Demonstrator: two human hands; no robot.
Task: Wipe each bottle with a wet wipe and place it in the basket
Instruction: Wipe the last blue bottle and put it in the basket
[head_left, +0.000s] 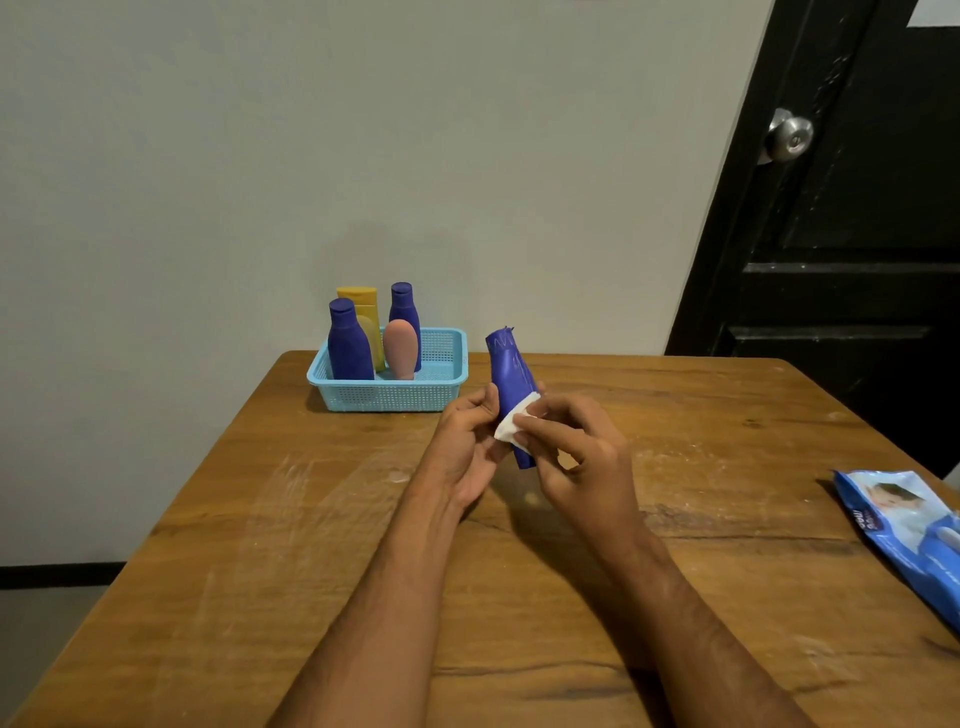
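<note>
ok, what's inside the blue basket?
The basket holds four upright containers: two purple bottles, a yellow one and a pink one. Its right half shows only mesh. Their bases are hidden behind the front wall.

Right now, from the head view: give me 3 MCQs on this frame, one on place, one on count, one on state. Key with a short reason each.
1. Where is the wet wipe pack?
A. Inside the basket
B. At the table's right edge
C. On the floor

2. How many bottles stand in the basket?
A. Two
B. Four
C. Six

3. What is the state of the purple tube?
A. Lying flat on the table
B. Standing in the basket
C. Held off the table and wiped

Key: 1 B, the blue pack lies by the right edge of the table. 2 B, two purple, one yellow, one pink. 3 C, left hand holds it while right hand presses the white wipe on it.
</note>
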